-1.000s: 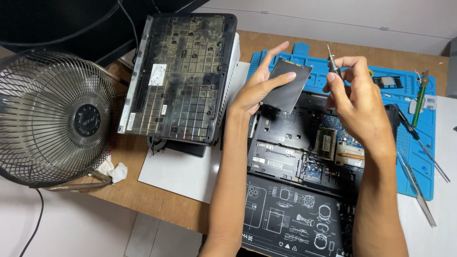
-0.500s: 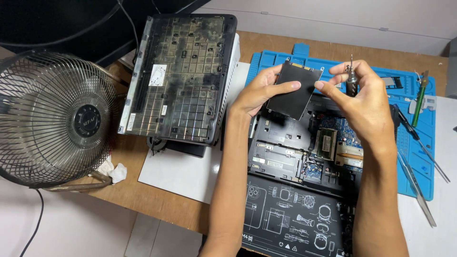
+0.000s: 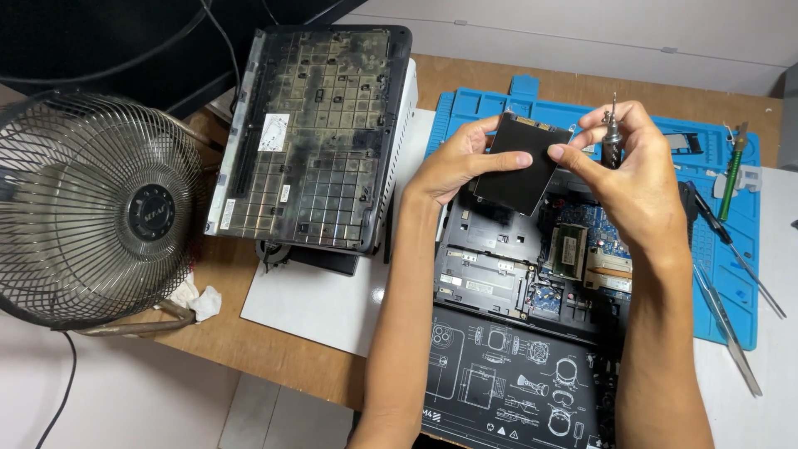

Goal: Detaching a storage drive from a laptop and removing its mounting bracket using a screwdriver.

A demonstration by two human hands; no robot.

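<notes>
Black and flat, a rectangular drive (image 3: 524, 163) held tilted just above the opened laptop (image 3: 532, 266), pinched from both sides. Left hand (image 3: 461, 162) curled around the drive's left edge, thumb laid across its face, fingers behind. Right hand (image 3: 623, 170) partly closed, thumb tip pressed on the drive's right edge, remaining fingers wrapped around a small screwdriver (image 3: 613, 133) standing upright with its tip up. Under the laptop, a blue work mat (image 3: 731, 274); on the mat right of the laptop, a green-handled tool (image 3: 731, 176) and metal tweezers (image 3: 725, 320). Just in front of the laptop, a black mat with white line drawings (image 3: 499, 382). Left of the laptop, a dusty removed bottom cover (image 3: 312, 133) lying on a white sheet (image 3: 320, 299). Well to the left of the laptop, a wire-caged fan (image 3: 96, 208) with a crumpled tissue (image 3: 199, 301) at its base.
</notes>
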